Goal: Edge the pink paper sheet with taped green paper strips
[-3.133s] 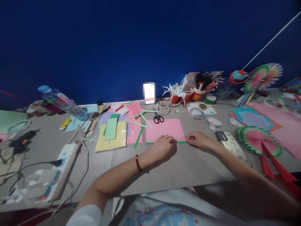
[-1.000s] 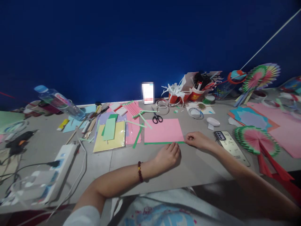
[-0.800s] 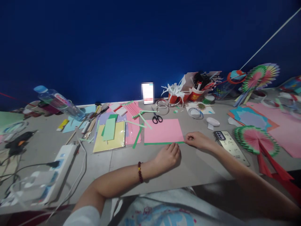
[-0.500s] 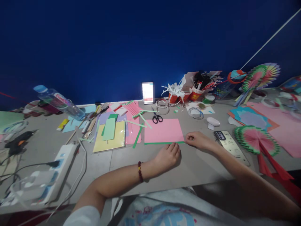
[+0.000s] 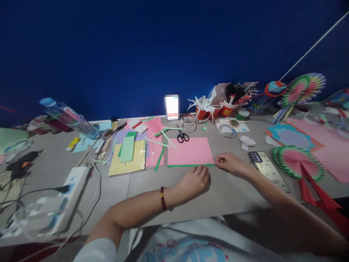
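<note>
A pink paper sheet (image 5: 190,151) lies flat on the grey table (image 5: 174,189) with a thin green strip (image 5: 185,166) along its near edge. My left hand (image 5: 195,179) rests just below that edge, fingers curled loosely, fingertips touching the strip. My right hand (image 5: 230,162) is closed in a pinch at the sheet's near right corner, on the end of the green strip. A beaded bracelet (image 5: 163,193) is on my left wrist.
Black scissors (image 5: 183,137) lie behind the sheet. A phone (image 5: 268,170) and folded paper fans (image 5: 298,162) are to the right. Yellow and green papers (image 5: 128,156), a power strip (image 5: 64,198) and a bottle (image 5: 68,117) are to the left. Red cups (image 5: 225,108) stand at the back.
My left hand has slid back from on top of the sheet's near edge to just below it. My right hand has stayed at the corner.
</note>
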Motion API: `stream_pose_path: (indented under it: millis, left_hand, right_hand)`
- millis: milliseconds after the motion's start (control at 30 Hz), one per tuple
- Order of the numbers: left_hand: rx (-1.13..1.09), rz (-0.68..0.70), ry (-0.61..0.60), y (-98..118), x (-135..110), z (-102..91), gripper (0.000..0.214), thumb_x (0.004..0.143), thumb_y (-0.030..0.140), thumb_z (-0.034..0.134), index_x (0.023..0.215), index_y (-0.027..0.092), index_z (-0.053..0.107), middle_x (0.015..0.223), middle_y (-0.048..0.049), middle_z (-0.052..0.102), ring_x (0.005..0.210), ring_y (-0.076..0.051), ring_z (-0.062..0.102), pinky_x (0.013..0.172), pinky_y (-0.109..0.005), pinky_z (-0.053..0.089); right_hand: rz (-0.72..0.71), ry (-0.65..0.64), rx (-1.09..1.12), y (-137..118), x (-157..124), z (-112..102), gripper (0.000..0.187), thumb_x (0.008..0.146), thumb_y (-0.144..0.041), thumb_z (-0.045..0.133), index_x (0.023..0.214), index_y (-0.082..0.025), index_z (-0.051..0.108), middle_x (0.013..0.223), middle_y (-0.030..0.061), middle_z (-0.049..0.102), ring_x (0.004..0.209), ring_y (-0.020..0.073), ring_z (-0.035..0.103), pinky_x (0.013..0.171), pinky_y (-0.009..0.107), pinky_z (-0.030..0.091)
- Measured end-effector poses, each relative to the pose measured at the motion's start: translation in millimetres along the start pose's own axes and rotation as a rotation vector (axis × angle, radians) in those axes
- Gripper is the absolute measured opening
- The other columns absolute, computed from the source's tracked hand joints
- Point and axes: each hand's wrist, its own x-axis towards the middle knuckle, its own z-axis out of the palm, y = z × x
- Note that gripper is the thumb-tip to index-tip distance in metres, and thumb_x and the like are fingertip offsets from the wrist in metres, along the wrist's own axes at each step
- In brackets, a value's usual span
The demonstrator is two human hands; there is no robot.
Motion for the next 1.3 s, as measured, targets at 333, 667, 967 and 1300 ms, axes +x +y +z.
stream_pose_path:
  millis: [333,667,967,1300]
  left_hand:
    - [-0.015,-0.003,-0.070,-3.2,11.1,-19.4,0.039,0.095,0.019,0.040,0.132,0.007,0.047,0.141,-0.0166,0.047,0.105,-0.024,0.054,0.082,-0.036,0.043]
    - [-0.049,0.009,-0.093,-2.3,19.9,-18.6,0.034,0.093,0.017,0.047,0.125,0.005,0.050,0.120,-0.0156,0.059,0.096,-0.024,0.053,0.074,-0.034,0.043]
    - [-0.132,0.053,-0.097,-8.6,22.7,-16.2,0.030,0.093,0.019,0.046,0.120,0.008,0.052,0.120,-0.0143,0.058,0.100,-0.021,0.054,0.083,-0.032,0.044]
    - [0.001,0.033,-0.001,7.9,14.9,2.2,0.042,0.095,0.023,0.041,0.129,0.000,0.050,0.134,-0.0236,0.054,0.120,-0.028,0.053,0.099,-0.041,0.038]
  right_hand:
    - [0.010,-0.017,0.000,2.5,2.4,0.9,0.021,0.073,-0.036,0.055,0.061,-0.018,0.055,0.055,-0.0009,0.052,0.054,0.0133,0.044,0.052,0.026,0.030]
    - [0.011,-0.043,0.037,5.6,2.5,-1.1,0.015,0.070,-0.032,0.054,0.067,-0.018,0.058,0.059,0.0008,0.057,0.056,0.0141,0.047,0.052,0.026,0.033]
    - [0.019,-0.033,0.078,8.2,3.7,-1.7,0.016,0.069,-0.033,0.058,0.067,-0.017,0.061,0.059,0.0012,0.060,0.056,0.0143,0.049,0.052,0.025,0.034]
    - [0.014,-0.061,0.077,6.1,3.0,-2.0,0.025,0.070,-0.042,0.057,0.066,-0.017,0.059,0.058,0.0009,0.057,0.055,0.0137,0.047,0.052,0.025,0.033]
